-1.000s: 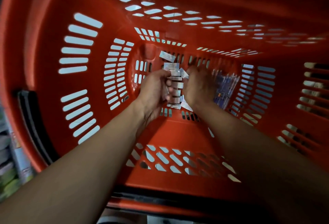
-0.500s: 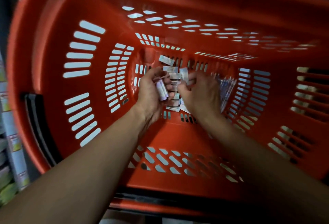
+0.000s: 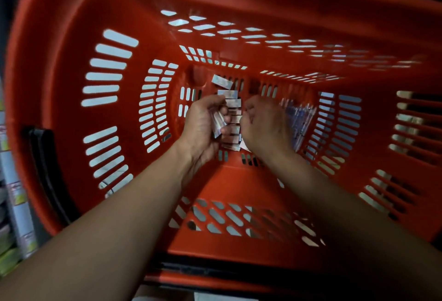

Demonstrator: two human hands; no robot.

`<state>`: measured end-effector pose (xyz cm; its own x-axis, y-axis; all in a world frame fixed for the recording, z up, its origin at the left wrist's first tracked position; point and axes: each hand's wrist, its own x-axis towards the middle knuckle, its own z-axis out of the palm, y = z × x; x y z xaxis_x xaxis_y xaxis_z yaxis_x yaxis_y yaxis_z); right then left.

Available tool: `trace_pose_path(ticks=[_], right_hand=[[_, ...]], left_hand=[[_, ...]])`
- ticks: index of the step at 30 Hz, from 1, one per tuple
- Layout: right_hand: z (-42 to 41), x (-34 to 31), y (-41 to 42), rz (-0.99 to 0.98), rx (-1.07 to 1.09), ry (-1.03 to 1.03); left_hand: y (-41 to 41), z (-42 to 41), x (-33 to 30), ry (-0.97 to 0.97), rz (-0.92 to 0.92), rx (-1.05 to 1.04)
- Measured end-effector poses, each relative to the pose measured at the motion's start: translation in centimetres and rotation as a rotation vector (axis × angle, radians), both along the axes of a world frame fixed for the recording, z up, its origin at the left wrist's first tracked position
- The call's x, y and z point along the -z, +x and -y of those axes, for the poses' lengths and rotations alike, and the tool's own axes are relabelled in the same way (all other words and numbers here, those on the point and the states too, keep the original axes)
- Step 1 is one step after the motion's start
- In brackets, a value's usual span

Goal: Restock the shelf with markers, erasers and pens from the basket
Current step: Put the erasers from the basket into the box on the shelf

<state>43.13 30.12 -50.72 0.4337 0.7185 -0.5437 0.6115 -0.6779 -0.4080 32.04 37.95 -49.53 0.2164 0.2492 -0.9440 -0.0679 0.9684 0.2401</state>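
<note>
1. The red plastic basket (image 3: 71, 133) fills nearly the whole view; I look straight down into it, with slotted walls on every side and a black handle (image 3: 45, 169) lying against its left wall.
2. Both my bare forearms reach down from the bottom edge of the view to the basket floor, where my two hands meet near the middle.
3. A pack of pens (image 3: 299, 121) in clear wrapping, with bluish barrels, lies on the floor just right of my right hand, against the right wall.
4. My left hand (image 3: 203, 128) is palm-up with its fingers curled around a few small wrapped erasers (image 3: 218, 123); their pale ends stick out between thumb and fingers.
5. My right hand (image 3: 265, 126) is knuckles-up beside the left, fingers bent down at the column of erasers between my hands. Its fingertips are hidden, so I cannot tell whether it has hold of anything.
6. A row of erasers (image 3: 233, 107) lies stacked edge to edge on the floor between my hands, running from near my wrists toward the far wall.
7. One loose eraser (image 3: 222, 82) lies tilted at the far end of that row, just beyond the others.
8. At the left edge, outside the basket, blurred packaged goods (image 3: 14, 217) show on shelving.
</note>
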Motion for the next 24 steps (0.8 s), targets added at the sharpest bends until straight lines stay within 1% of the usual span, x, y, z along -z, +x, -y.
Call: trace_pose_path(ticks=[2, 3, 7, 10, 11, 13, 15, 17, 21, 24], right_hand=[[-0.2, 1.6, -0.2, 0.040, -0.112, -0.048], [-0.3, 2.3, -0.4, 0.051, -0.145, -0.042], [-0.5, 4.1, -1.4, -0.001, -0.194, -0.017], [-0.7, 4.5, -2.0, 0.151, -0.272, -0.054], [-0.6, 4.5, -2.1, 0.174, -0.272, -0.043], [-0.6, 4.0, -2.2, 0.157, -0.198, -0.003], [-0.2, 3.1, -2.1, 0.098, -0.092, 0.042], [0.3, 2.0, -1.8, 0.054, -0.001, 0.081], [1.4, -1.8, -1.1, -0.033, 0.128, 0.124], [2.1, -6.3, -0.8, -0.111, 0.218, 0.148]], left_hand=[[0.1, 0.0, 0.0, 0.001, 0.016, -0.029], [0.2, 0.0, 0.0, -0.005, 0.025, -0.037], [0.3, 0.1, -0.1, -0.022, 0.043, -0.041], [0.2, 0.2, -0.1, 0.016, -0.021, 0.014], [0.1, 0.2, -0.1, 0.031, -0.035, 0.017], [0.1, 0.1, -0.3, 0.059, -0.053, 0.015], [0.0, 0.0, -0.7, 0.080, -0.075, 0.031], [0.0, -0.2, -1.7, 0.067, -0.086, 0.068], [0.2, -0.4, -5.5, 0.025, -0.012, 0.113], [0.4, -0.9, -10.0, -0.008, 0.059, 0.130]])
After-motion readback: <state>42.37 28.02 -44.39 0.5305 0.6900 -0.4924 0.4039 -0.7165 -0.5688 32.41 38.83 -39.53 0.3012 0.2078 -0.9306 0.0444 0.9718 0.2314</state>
